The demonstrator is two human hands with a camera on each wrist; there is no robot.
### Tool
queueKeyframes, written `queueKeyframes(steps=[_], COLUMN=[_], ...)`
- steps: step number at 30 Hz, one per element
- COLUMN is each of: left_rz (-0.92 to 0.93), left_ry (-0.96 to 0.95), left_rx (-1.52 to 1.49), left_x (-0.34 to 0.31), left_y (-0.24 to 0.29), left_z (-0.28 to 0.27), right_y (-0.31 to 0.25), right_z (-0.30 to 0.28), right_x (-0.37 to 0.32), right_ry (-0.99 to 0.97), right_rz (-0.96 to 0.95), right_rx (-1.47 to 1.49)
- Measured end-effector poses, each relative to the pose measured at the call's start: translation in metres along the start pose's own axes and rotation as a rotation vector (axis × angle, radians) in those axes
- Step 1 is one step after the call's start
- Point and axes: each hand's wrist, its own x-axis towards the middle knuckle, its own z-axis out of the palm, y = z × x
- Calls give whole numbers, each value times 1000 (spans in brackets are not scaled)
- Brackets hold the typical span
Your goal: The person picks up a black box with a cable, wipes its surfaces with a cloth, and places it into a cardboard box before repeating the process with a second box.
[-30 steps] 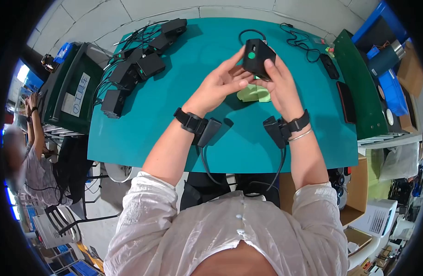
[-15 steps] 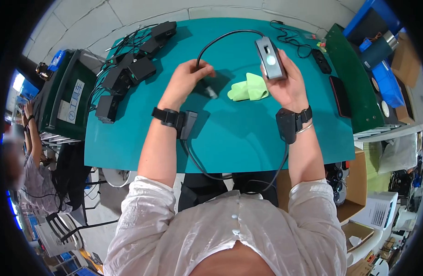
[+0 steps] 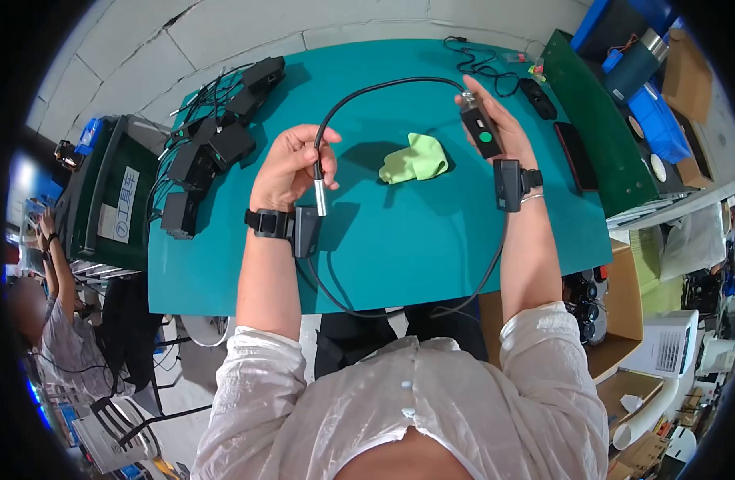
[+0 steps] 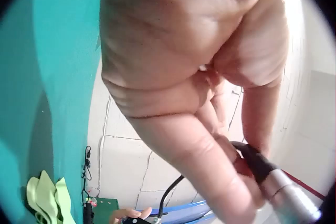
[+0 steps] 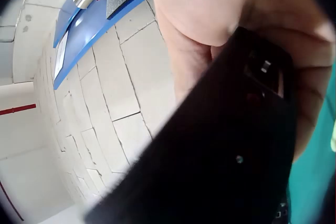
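A black box [image 3: 481, 128] with a green dot on its side is gripped in my right hand [image 3: 507, 132], above the right part of the table. In the right wrist view the dark box [image 5: 226, 140] lies against the palm. From its top a black cable [image 3: 383, 82] arches over to my left hand [image 3: 291, 164], which pinches it just above the silver metal plug [image 3: 320, 198]. The plug [image 4: 289, 198] points away past the fingertips in the left wrist view. On the table between the hands lies a crumpled light green cloth [image 3: 415, 158].
Several black boxes [image 3: 193, 166] with cables sit along the left of the green table [image 3: 383, 264]. A coiled black cable [image 3: 483, 66], a black power strip [image 3: 537, 98] and a dark flat object [image 3: 575, 156] lie at the right, beside a green cabinet [image 3: 599, 120]. Another person stands far left.
The hands have separated, with the cable stretched in an arc between them. My left hand moved left and toward me, holding the plug end; my right hand has turned the box.
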Motion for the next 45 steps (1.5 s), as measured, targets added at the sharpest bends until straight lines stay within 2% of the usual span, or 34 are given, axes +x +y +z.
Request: queueKeyframes(steps=[4, 5, 7, 11, 13, 15, 17, 19, 21, 22, 23, 24, 26, 27, 28, 29, 31, 35, 37, 43, 45], left_rz=[-7, -22, -77, -67, -60, -32, 27, 60, 134, 147, 145, 181, 218, 213, 227, 238, 249, 245, 247, 209, 201], left_ry=[-145, -157, -184, -179, -134, -122, -70, -72, -13, 67, 67, 134, 289, 279, 340, 398, 390, 453, 581, 626, 644], left_rx=[-60, -60, -75, -101, -147, -193, -308, -364, -477, -498, -499, -517, -523, -523, -505, -487, -496, -326, -164, -132, -113], left_x=[-6, -8, -7, -2, 1, 5, 7, 9, 9, 8, 7, 7, 7, 7, 7, 6, 6, 4, 4, 9, 11], left_y=[1, 3, 5, 8, 5, -2, -3, -1, -2, -1, 0, 1, 1, 3, 4, 5, 6, 10, 9, -1, -5], left_z=[2, 6, 14, 23, 24, 19, 16, 12, 7, 6, 4, 2, -2, -3, -4, -6, -14, -19, -20, -25, -24], right_y=[5, 3, 0, 8, 10, 11, 15, 18, 23, 25, 27, 28, 32, 33, 31, 29, 29, 28, 25, 23, 22], right_z=[-20, -27, -23, -21, -18, -15, -13, -12, -8, -1, 2, 4, 11, 22, 27, 33, 45, 45, 44, 41, 46], right_x=[5, 5, 3, 11, 9, 9, 10, 15, 15, 16, 17, 18, 15, 13, 13, 12, 9, 7, 4, 0, 1], right_ry=[-138, -227, -235, -182, -31, -49, 68, 38, 20, 53, 87, -8, 12, 27, -115, -105, -177, -229, -208, -271, -276], right_rz=[-89, -31, -3, 80, 127, 150, 174, 213, 254, 261, 268, 291, 238, 187, 201, 190, 101, 30, 45, 141, 118], right_rx=[-108, -63, -51, 85, 87, 121, 149, 186, 230, 227, 225, 239, 188, 141, 167, 165, 46, 54, 61, -116, -117])
